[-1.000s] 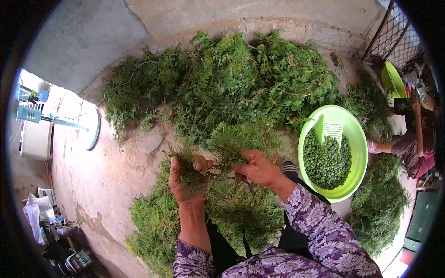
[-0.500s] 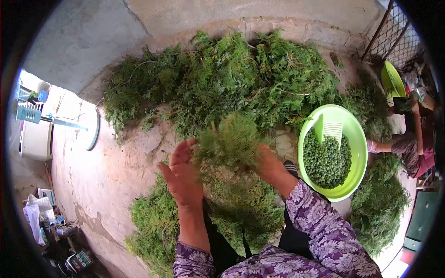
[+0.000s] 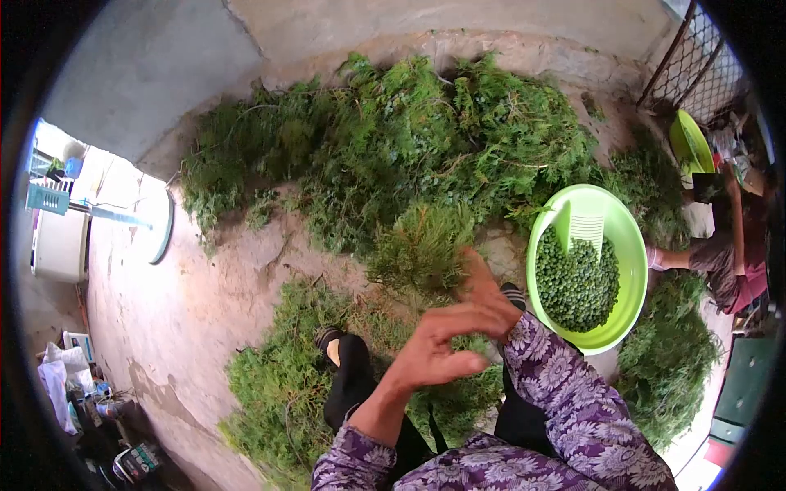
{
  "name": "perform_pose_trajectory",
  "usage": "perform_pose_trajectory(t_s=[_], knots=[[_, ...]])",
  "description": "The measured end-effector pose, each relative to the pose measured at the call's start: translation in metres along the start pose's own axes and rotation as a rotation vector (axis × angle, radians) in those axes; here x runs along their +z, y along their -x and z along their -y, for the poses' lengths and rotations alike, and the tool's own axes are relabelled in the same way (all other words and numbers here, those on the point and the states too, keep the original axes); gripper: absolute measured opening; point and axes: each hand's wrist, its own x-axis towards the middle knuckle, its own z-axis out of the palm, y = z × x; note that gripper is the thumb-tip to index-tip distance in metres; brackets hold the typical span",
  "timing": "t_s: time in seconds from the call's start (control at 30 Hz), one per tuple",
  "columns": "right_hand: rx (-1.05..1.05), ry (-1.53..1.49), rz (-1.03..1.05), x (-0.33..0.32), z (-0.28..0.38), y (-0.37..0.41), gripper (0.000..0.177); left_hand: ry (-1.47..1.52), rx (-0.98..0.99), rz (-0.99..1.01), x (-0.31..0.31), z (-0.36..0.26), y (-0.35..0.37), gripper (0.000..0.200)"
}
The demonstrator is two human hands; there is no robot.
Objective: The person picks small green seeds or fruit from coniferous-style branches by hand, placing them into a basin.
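A leafy green sprig (image 3: 422,250) is held at its right end by my right hand (image 3: 483,282), whose fingers are partly hidden behind the leaves. My left hand (image 3: 446,340) reaches across at the right forearm, near the sleeve cuff, with its thumb apart from the fingers and nothing seen in it. Right of my right hand stands a light green basin (image 3: 630,303) with a ribbed washboard part, holding many small green berries (image 3: 573,286). A large heap of green branches (image 3: 393,139) lies beyond the sprig.
More cut branches (image 3: 286,393) lie around my feet, and others (image 3: 667,360) right of the basin. Another person's arm (image 3: 737,221) and leg show at the right, near a second green basin (image 3: 690,143). A fan base (image 3: 162,229) stands at the left.
My left hand has moved right and down, from beside the sprig to over my right forearm. The sprig is now less blurred, still at my right hand.
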Motion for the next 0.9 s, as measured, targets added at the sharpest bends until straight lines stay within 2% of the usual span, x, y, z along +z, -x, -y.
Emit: perform_pose_trajectory(t_s=[0.07, 0.1, 0.13, 0.2, 0.23, 0.27, 0.3, 0.33, 0.4, 0.43, 0.5, 0.63, 0.77, 0.83, 0.9], knots=[[-0.218, -0.196, 0.091, -0.009, -0.004, 0.0, 0.039, -0.022, -0.001, 0.046, 0.004, 0.003, -0.002, 0.052], [-0.544, 0.421, 0.115, -0.013, 0.011, -0.005, 0.042, 0.033, -0.019, -0.049, 0.003, 0.006, -0.002, 0.05], [-0.417, 0.461, 0.106, -0.014, -0.002, -0.008, 0.041, 0.086, -0.036, -0.143, 0.001, 0.007, -0.002, 0.048], [-0.16, 0.552, 0.097, -0.009, -0.015, -0.015, 0.038, 0.086, -0.069, -0.182, -0.004, 0.003, 0.0, 0.046], [-0.009, 0.366, -0.02, -0.003, -0.015, -0.021, 0.032, 0.025, -0.057, -0.27, -0.007, 0.005, 0.001, 0.046], [-0.101, 0.644, -0.044, -0.004, -0.01, -0.02, 0.025, -0.037, -0.046, -0.357, -0.009, 0.007, 0.002, 0.045], [-0.188, 0.924, -0.096, 0.009, 0.026, -0.022, 0.019, -0.068, -0.052, -0.369, -0.011, 0.008, 0.003, 0.043], [-0.191, 0.919, -0.093, 0.012, 0.032, -0.022, 0.019, -0.074, -0.054, -0.371, -0.014, 0.009, 0.005, 0.043], [0.049, 0.599, -0.098, 0.017, 0.039, -0.023, 0.027, -0.154, -0.016, -0.393, -0.017, 0.012, 0.007, 0.04], [0.048, 0.596, -0.097, 0.021, 0.046, -0.022, 0.027, -0.157, -0.017, -0.394, -0.017, 0.012, 0.008, 0.04], [0.031, 0.334, -0.061, 0.027, 0.061, -0.02, 0.022, -0.179, -0.062, -0.484, -0.017, 0.012, 0.008, 0.038], [0.046, 0.277, -0.072, 0.026, 0.042, -0.023, 0.021, -0.18, -0.057, -0.508, -0.018, 0.017, 0.007, 0.035], [0.051, 0.397, -0.08, 0.022, 0.033, -0.026, 0.02, -0.202, -0.044, -0.536, -0.019, 0.022, 0.006, 0.034], [0.054, 0.446, -0.083, 0.027, 0.043, -0.026, 0.021, -0.223, -0.042, -0.537, -0.019, 0.022, 0.006, 0.034], [-0.011, 0.396, -0.073, 0.033, 0.06, -0.022, 0.022, -0.297, -0.09, -0.633, -0.018, 0.023, 0.006, 0.034]])
